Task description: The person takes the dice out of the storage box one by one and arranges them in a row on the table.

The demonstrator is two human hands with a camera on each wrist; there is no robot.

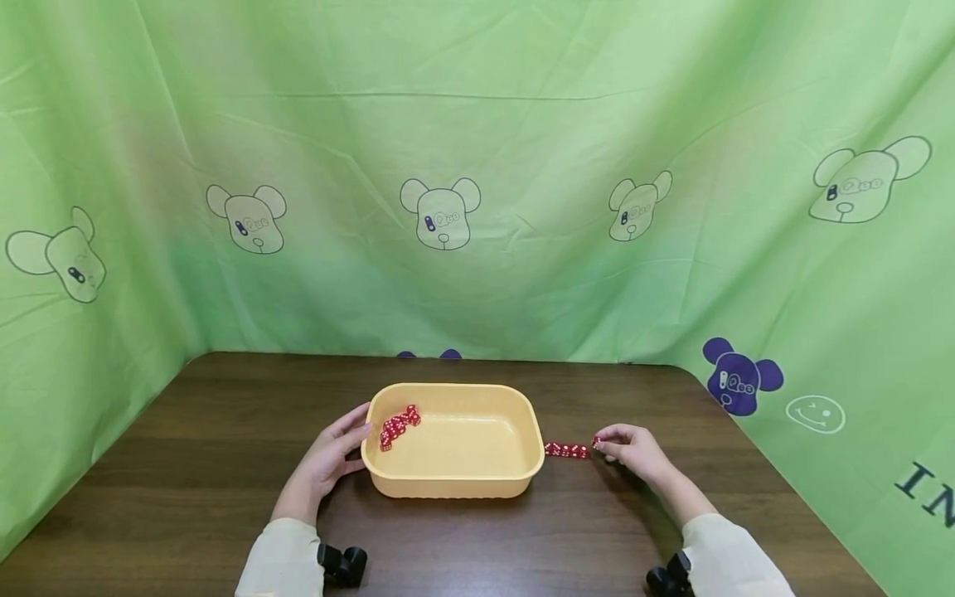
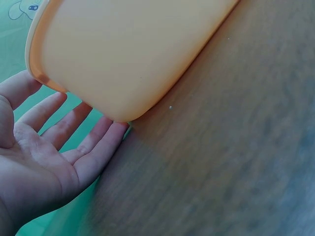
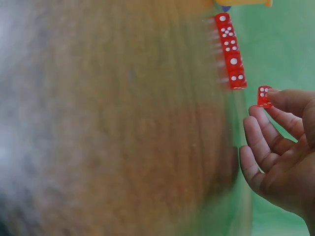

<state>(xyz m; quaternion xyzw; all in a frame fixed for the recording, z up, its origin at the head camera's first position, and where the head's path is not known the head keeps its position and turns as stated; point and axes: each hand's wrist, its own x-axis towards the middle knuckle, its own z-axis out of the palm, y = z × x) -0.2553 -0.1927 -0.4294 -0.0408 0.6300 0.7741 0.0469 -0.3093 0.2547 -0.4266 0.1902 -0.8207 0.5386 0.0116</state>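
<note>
A red die [image 3: 264, 97] with white pips is pinched between the thumb and finger of my right hand [image 1: 634, 449], just above the table. It is close to the right end of a straight row of red dice [image 1: 567, 450]; in the right wrist view the row has several dice standing side by side. My left hand [image 1: 328, 454] rests against the left end of a yellow plastic basin [image 1: 455, 487], its fingers [image 2: 74, 125] extended along the end wall and under the rim. Inside the basin, toward its left end, several more red dice [image 1: 395, 429] lie in a loose cluster.
The brown wooden table [image 1: 448, 547] carries the basin and the row, which starts by the basin's right wall. Green cloth [image 1: 522, 290] with bear drawings hangs behind and at both sides. Black wrist devices [image 1: 343, 565] sit at both cuffs.
</note>
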